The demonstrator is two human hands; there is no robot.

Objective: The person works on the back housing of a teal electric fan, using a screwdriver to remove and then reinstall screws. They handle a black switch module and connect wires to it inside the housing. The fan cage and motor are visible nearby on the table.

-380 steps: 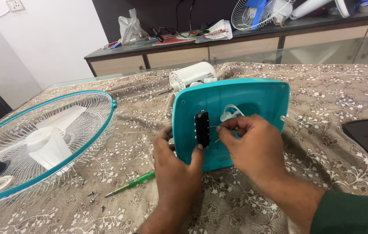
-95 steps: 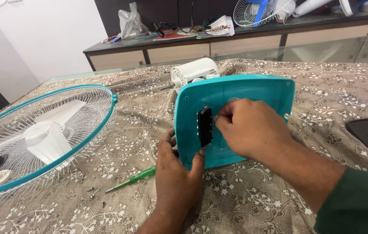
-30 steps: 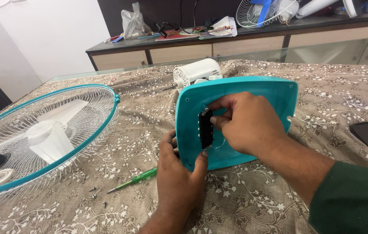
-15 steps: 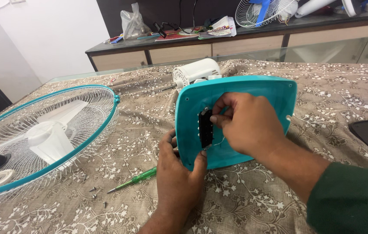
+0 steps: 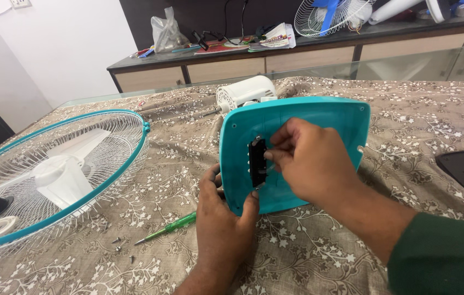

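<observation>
While my left hand (image 5: 224, 218) props the teal plastic base panel (image 5: 297, 158) upright on its lower edge on the tabletop (image 5: 319, 251), thumb pressed to its front, I judge the thing is to keep it from rocking. My right hand (image 5: 311, 158) is closed, fingertips pinched at the black ribbed switch block (image 5: 257, 162) in its middle slot. Smooth, rounded-square plastic; a green screwdriver (image 5: 167, 228) lies on the soft floral cloth (image 5: 134, 186), loose screws (image 5: 118, 246) beside it.
</observation>
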